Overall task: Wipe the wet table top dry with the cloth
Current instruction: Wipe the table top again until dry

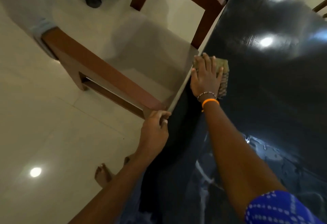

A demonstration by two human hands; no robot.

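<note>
Two hands work here: the right hand [206, 75] presses flat, fingers straight, on the soft, limp cloth [223, 75] near the wet desk [265, 91] edge, best handled under the palm, while the left hand [155, 128] curls at the rim.

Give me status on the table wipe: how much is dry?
Partly done, as far as one view shows. The far table top shows no streaks. In hand: the right hand presses the cloth flat by the table's edge; the left hand holds that edge. Left: water streaks near the person.
</note>
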